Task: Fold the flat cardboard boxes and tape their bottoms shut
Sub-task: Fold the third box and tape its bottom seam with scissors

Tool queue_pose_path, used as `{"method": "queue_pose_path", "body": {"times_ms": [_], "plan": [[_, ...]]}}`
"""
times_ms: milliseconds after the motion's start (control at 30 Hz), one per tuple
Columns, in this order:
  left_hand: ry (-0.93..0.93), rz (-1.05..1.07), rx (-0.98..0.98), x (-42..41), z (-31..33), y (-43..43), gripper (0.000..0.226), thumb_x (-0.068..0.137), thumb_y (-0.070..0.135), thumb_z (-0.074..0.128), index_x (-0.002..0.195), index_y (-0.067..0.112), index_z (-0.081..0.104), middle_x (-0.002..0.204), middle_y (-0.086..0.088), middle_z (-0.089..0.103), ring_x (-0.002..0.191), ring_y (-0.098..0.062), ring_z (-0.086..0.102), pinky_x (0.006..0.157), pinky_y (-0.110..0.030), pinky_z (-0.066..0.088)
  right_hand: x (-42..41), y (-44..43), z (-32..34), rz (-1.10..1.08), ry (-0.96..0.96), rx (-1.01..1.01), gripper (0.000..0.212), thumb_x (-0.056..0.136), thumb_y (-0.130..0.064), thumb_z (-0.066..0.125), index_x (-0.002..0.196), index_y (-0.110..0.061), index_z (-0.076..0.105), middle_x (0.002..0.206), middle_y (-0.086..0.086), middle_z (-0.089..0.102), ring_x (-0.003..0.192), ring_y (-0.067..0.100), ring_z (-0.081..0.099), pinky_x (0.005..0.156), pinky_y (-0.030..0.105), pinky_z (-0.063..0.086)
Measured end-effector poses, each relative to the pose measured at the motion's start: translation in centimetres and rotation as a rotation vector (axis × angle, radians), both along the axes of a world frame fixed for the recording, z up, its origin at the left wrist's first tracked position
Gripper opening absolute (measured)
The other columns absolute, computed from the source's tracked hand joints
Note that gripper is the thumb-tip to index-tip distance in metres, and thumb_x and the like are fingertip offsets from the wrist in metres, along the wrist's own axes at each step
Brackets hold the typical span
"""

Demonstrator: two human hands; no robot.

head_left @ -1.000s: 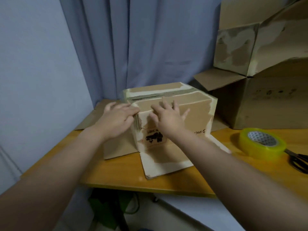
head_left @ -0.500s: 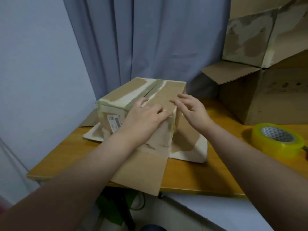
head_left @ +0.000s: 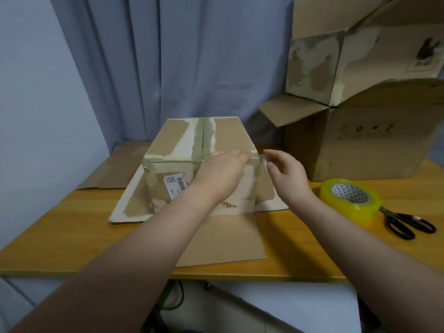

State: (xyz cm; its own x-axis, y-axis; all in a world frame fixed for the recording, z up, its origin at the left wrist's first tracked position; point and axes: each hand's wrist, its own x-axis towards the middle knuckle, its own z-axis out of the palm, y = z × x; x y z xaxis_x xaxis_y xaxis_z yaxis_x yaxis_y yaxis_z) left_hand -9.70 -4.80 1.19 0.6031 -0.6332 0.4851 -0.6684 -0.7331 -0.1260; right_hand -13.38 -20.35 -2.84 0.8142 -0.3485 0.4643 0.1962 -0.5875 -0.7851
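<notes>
A small cardboard box (head_left: 182,143) stands upside down on the wooden table (head_left: 60,234), its bottom flaps folded shut on top with a seam down the middle and old tape marks. Its other flaps lie spread flat on the table around it. My left hand (head_left: 221,173) rests on the box's near right top edge, fingers laid over the corner. My right hand (head_left: 286,173) hovers just right of that corner, fingers loosely curled, holding nothing. A roll of yellow-tinted tape (head_left: 350,200) lies on the table to the right.
Black scissors (head_left: 406,223) lie beside the tape roll. A large open cardboard box (head_left: 360,145) with another box on it fills the back right. Flat cardboard (head_left: 115,171) lies at the back left. Blue curtain and wall stand behind.
The box has been turned so a short side with a label faces me. My left hand slid to the near right corner; my right hand came off the box.
</notes>
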Motion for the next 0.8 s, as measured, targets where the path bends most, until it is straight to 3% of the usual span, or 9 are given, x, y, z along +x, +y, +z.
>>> {"method": "queue_pose_path", "body": {"times_ms": [133,267,333,433,567,667,800], "plan": [[0.012,0.032,0.092,0.7,-0.1,1.8,0.051,0.097,0.027,0.046,0.146,0.030,0.033,0.143,-0.001,0.044,0.130,-0.023,0.040,0.112,-0.038,0.021,-0.5,1.4,-2.5,0.356,-0.023,0.365,0.037,0.100,-0.007,0.040,0.133,-0.018,0.052,0.123,-0.009,0.060,0.122,0.011,0.053,0.100,0.027,0.046],[0.045,0.038,0.098,0.8,-0.6,3.4,0.057,0.096,0.028,0.048,0.148,0.034,0.025,0.151,0.000,0.036,0.136,-0.018,0.035,0.116,-0.036,0.013,-1.1,2.3,-6.4,0.420,0.122,0.363,0.043,0.099,-0.004,0.038,0.139,-0.020,0.046,0.134,-0.006,0.054,0.127,0.008,0.048,0.104,0.023,0.040],[0.043,0.024,0.081,0.8,-0.8,3.7,0.059,0.095,0.027,0.049,0.149,0.033,0.025,0.153,0.003,0.034,0.137,-0.015,0.034,0.116,-0.033,0.011,-0.8,2.0,-6.2,0.288,0.166,0.274,0.041,0.099,-0.002,0.041,0.137,-0.014,0.050,0.131,-0.003,0.056,0.126,0.009,0.048,0.102,0.018,0.038],[0.039,0.034,0.031,1.0,-1.2,3.7,0.058,0.095,0.027,0.049,0.148,0.029,0.027,0.152,0.005,0.035,0.137,-0.014,0.036,0.116,-0.029,0.010,-0.2,1.2,-3.8,0.126,0.014,0.179,0.033,0.096,-0.006,0.050,0.128,-0.014,0.059,0.117,-0.002,0.063,0.113,0.011,0.057,0.097,0.027,0.047],[0.022,0.048,-0.002,1.2,-1.4,3.6,0.054,0.096,0.027,0.049,0.147,0.025,0.031,0.150,0.005,0.039,0.137,-0.013,0.037,0.115,-0.027,0.011,0.8,0.1,-1.2,0.258,-0.033,0.023,0.053,0.091,-0.009,0.061,0.139,-0.027,0.046,0.108,-0.004,0.061,0.095,0.009,0.060,0.083,0.022,0.054],[0.008,0.028,0.000,1.4,-1.6,3.5,0.053,0.097,0.023,0.046,0.147,0.026,0.031,0.151,0.006,0.036,0.137,-0.012,0.036,0.115,-0.028,0.010,1.8,-0.3,-0.8,0.280,0.004,-0.284,0.070,0.086,-0.015,0.067,0.145,-0.034,0.034,0.117,-0.004,0.055,0.099,0.009,0.055,0.090,0.028,0.051],[-0.042,0.029,-0.005,1.0,-2.4,3.5,0.053,0.099,0.022,0.041,0.150,0.021,0.026,0.154,0.004,0.031,0.141,-0.014,0.029,0.116,-0.027,0.004,2.7,-0.2,0.0,0.329,0.115,-0.448,0.075,0.080,-0.028,0.073,0.144,-0.037,0.035,0.119,-0.003,0.045,0.108,0.013,0.046,0.096,0.035,0.047]]}}
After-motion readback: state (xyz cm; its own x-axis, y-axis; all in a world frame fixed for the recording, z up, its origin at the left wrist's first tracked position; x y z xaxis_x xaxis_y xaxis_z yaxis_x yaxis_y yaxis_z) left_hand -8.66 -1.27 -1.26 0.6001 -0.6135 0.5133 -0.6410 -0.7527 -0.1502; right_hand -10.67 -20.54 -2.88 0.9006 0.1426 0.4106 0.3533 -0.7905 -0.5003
